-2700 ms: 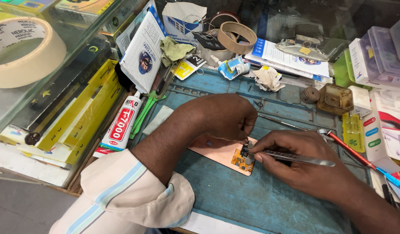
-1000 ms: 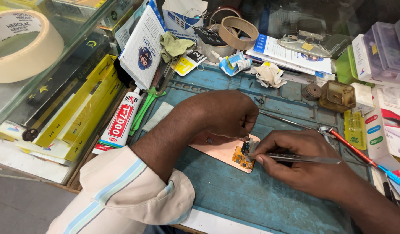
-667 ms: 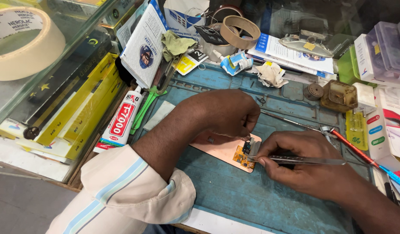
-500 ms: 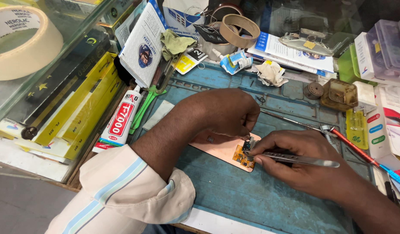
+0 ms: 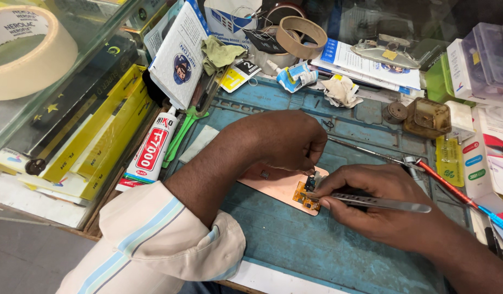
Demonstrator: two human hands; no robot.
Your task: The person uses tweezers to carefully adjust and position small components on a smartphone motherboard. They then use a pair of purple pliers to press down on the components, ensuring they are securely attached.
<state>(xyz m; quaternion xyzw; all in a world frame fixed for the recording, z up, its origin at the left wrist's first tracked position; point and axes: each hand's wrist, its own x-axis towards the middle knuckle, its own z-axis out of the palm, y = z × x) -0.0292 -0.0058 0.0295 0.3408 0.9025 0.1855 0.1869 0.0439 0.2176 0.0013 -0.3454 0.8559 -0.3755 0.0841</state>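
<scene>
A thin copper-pink plate [image 5: 273, 184] lies on the blue work mat [image 5: 316, 245], with a small orange flex part [image 5: 305, 197] at its right corner. My left hand [image 5: 284, 139] rests over the plate, fingertips pressing down beside that part. My right hand [image 5: 382, 209] grips silver tweezers [image 5: 382, 203], whose tips touch the small dark component on the orange part. The far end of the plate is hidden under my left hand.
A glue tube [image 5: 150, 152] and green tool [image 5: 180, 136] lie left of the mat. Tape rolls [image 5: 301, 34], booklets, crumpled paper [image 5: 341, 90] and small boxes crowd the back. A red-handled tool [image 5: 453, 188] lies at right. A glass case with masking tape [image 5: 28, 51] stands left.
The view has shifted slightly. Both hands stay on the plate; the tweezer tips keep working at the same small part with only tiny movements.
</scene>
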